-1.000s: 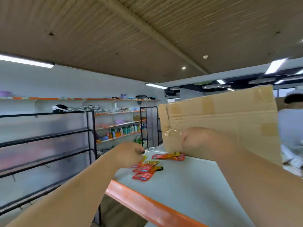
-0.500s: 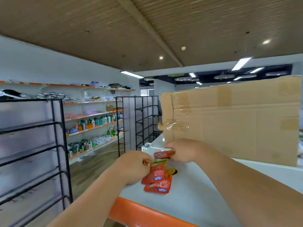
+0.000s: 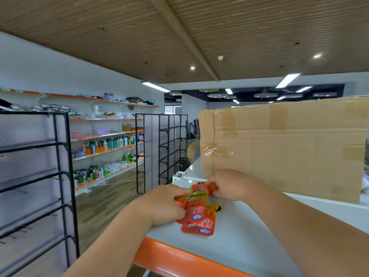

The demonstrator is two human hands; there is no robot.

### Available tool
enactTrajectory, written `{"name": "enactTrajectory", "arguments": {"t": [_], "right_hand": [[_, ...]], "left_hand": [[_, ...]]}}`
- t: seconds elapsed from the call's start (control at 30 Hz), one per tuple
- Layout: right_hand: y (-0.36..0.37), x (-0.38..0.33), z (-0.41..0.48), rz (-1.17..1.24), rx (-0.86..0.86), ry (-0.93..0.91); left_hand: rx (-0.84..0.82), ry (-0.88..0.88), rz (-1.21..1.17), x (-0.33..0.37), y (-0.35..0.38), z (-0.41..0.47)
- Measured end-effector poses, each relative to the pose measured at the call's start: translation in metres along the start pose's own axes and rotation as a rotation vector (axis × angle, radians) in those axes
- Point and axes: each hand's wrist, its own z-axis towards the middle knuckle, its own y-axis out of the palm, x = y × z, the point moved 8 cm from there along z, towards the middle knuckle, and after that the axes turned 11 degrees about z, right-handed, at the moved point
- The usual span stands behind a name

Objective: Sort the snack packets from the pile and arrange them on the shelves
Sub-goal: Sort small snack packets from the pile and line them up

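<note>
Snack packets: a small overlapping heap of red-orange and yellow sachets near the front left corner of the tabletop, between the two hands.
Left hand: fingers curled over the near-left edge of the heap, gripping the sachets there; the fingertips are hidden.
Right hand: pinches one red packet at the far end of the heap, touching the yellow-topped one beside it.
Tabletop: pale grey with an orange front edge.
Cardboard box: large and taped, standing just behind the right hand; its contents cannot be seen.
Shelves: a black rack stands close on the left, a second rack farther off, and wall shelves with bottles lie beyond.
Step in hand: probably the sorting, gathering like packets into a bunch; none appears on a shelf yet.
Next move: likely to square the chosen packets into one firm grip, leave the odd colours lying, then turn left toward the near rack.
</note>
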Motion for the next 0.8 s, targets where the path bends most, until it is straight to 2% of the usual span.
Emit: {"name": "enactTrajectory", "arguments": {"t": [0.1, 0.2, 0.3, 0.4, 0.5, 0.6, 0.73, 0.8], "right_hand": [[0.0, 0.005, -0.002, 0.039, -0.003, 0.025], [0.001, 0.008, -0.003, 0.047, 0.0, 0.027], [-0.002, 0.005, -0.006, 0.036, 0.011, 0.022], [-0.01, 0.003, -0.009, 0.024, 0.029, 0.023], [-0.022, 0.005, -0.013, 0.034, 0.077, 0.017], [-0.035, 0.011, -0.016, 0.026, 0.159, 0.017], [-0.051, 0.029, -0.019, 0.149, 0.28, 0.067], [-0.053, 0.036, -0.018, 0.219, 0.257, 0.084]], "left_hand": [[-0.062, 0.016, 0.012, -0.002, 0.003, 0.001], [-0.048, 0.03, -0.003, 0.001, 0.005, 0.0], [0.05, 0.043, 0.009, 0.005, -0.002, -0.001], [0.229, 0.031, 0.056, 0.002, -0.015, 0.0], [0.402, -0.04, -0.029, -0.006, -0.028, -0.003], [0.547, -0.036, -0.116, -0.009, -0.04, -0.008], [0.568, 0.063, -0.285, -0.001, -0.042, -0.011], [0.512, 0.074, -0.397, 0.002, -0.038, -0.011]]}}
